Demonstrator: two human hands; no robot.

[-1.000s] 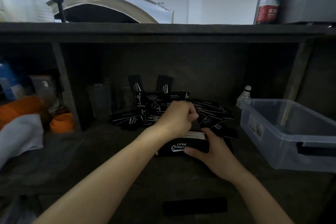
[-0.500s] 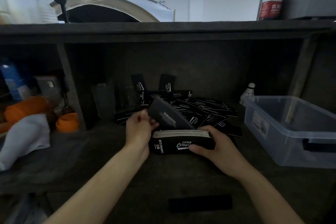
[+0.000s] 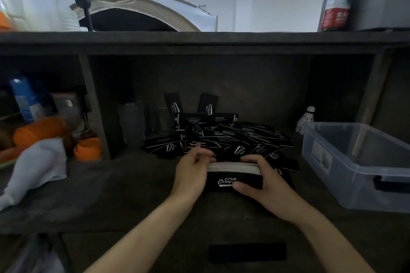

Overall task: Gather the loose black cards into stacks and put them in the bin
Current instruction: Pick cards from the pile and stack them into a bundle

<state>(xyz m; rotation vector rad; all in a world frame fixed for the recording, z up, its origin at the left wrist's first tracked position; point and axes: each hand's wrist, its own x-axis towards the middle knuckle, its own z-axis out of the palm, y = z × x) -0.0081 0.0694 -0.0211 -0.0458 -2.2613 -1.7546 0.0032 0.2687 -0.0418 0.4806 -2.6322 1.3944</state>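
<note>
A stack of black cards [image 3: 234,175] is stood on its long edge on the table [image 3: 124,197], just in front of the loose pile [image 3: 233,137], presumably so that the edges can be knocked level against the surface before the stack is carried off; it is clamped from both ends, the left hand [image 3: 192,174] being pressed against the left end with its fingers curled over the top corner, and the right hand [image 3: 264,180] being wrapped round the right end, thumb laid across the front face and fingers over the top; both grips are thus closed on the stack, though it cannot be told whether a separate card is pinched in the left fingers, which are blurred; the bin [image 3: 355,162], clear and seemingly empty, is set near at the right, within easy reach, so the work is judged to be at an early stage; the front card is seen to be matt black with a white script logo reading "Club Campus", while the packed edges on top are shown as a pale band; the cards behind are strewn overlapping at all angles, a few leaning against the back wall.
</note>
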